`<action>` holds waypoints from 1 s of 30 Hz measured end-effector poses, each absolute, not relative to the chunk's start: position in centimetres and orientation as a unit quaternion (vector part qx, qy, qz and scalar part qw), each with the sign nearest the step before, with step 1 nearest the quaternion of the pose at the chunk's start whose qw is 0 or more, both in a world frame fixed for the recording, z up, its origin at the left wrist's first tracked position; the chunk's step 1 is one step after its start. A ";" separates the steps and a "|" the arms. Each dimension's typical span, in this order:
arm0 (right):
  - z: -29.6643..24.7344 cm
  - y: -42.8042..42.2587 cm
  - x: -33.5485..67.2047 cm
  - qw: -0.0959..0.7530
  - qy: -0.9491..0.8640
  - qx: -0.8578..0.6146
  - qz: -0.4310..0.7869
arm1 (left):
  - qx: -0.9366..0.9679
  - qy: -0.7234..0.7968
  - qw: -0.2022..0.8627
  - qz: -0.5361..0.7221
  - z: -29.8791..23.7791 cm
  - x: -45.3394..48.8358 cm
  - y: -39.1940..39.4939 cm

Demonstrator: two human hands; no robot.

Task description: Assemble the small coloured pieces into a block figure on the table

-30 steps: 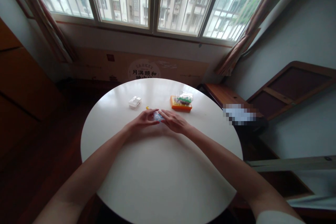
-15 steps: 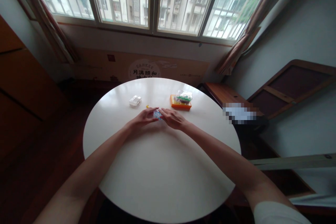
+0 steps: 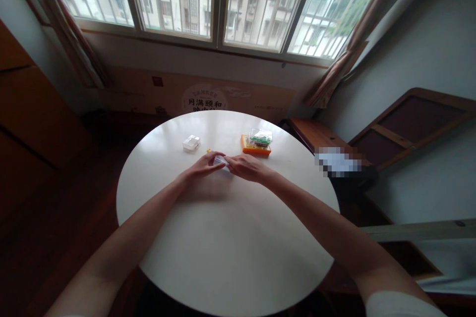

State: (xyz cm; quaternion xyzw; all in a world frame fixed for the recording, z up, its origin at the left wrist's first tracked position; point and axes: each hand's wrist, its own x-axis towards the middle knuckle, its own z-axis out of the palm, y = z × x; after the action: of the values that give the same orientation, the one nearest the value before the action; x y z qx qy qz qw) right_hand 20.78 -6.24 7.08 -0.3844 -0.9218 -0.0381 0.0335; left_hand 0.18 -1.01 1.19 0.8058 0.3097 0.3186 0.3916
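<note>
Between my two hands, over the far half of the white round table [image 3: 223, 242], is a small clear plastic box [image 3: 220, 160], partly hidden by the fingers. My left hand [image 3: 203, 166] is closed round its left side, thumb in front and fingers behind. On the right, my right hand [image 3: 245, 166] has its fingers bent and pressed together at the box's edge. A tiny yellow piece [image 3: 208, 150] shows just behind the left fingers. What the box contains cannot be made out.
A small whitish translucent box [image 3: 191, 142] stands at the back left. Toward the back right, a clear case with green contents [image 3: 261, 135] rests on an orange box [image 3: 256, 148]. Beyond the table's right edge is a wooden bench [image 3: 316, 131].
The right fingers, stretched over the box before, are now bent at its edge. The blue pattern seen between the hands earlier now looks pale and clear. Other objects stay put.
</note>
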 end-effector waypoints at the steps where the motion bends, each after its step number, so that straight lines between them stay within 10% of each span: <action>1: 7.2 -6.3 20.6 0.028 -0.922 -0.385 -0.036 | 0.808 0.316 0.379 0.323 1.2 0.2 -1.0; 16: 5.5 -6.3 20.5 0.068 -0.883 -0.461 -0.057 | 0.862 0.307 0.233 0.330 -0.6 0.3 -0.4; 30: 3.5 -1.3 19.5 0.523 -0.626 -0.571 0.092 | 0.856 0.279 0.248 0.358 2.9 -1.0 -0.8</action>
State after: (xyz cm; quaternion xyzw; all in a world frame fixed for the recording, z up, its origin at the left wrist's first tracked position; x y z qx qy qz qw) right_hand 19.54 -1.28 3.49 -0.5713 -0.6256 0.0917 0.5234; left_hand -1.04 -0.84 2.91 0.8560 0.2788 0.3577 0.2482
